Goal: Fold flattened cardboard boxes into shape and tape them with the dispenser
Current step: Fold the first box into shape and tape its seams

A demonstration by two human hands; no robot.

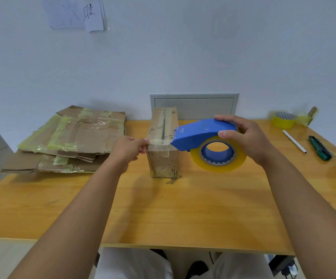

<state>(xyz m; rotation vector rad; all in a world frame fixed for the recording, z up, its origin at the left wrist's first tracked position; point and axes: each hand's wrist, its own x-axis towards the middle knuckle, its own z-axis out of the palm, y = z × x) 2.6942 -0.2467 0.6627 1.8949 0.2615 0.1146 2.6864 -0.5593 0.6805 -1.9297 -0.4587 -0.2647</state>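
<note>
Two bare hands work over a light wooden tabletop (163, 214). Item one: a small upright brown cardboard box (163, 137), folded into shape, standing at the middle of the table near the far edge, its top seam and front face already covered with clear tape. Item two: a blue plastic tape dispenser (203, 133) carrying a yellowish roll of clear tape (219, 158), held just right of the box with its nose at the box's near top edge. The right hand (243, 137) grips the dispenser, fingers curled over its top and thumb on its near side. Item three: a short strip of clear tape (157, 141) stretched from the dispenser's nose across the box's near top edge. The left hand (126, 150) pinches the free end of this strip at the box's left corner; whether the strip already sticks to the cardboard is hard to tell.

Item four: a stack of flattened, tape-patched cardboard boxes (72, 141) on the left of the table. Right side: a yellow tape roll (283, 120), a white pen (294, 141), a green utility knife (320, 148). Wall behind: a grey panel (203, 105), paper sheets (76, 13).
</note>
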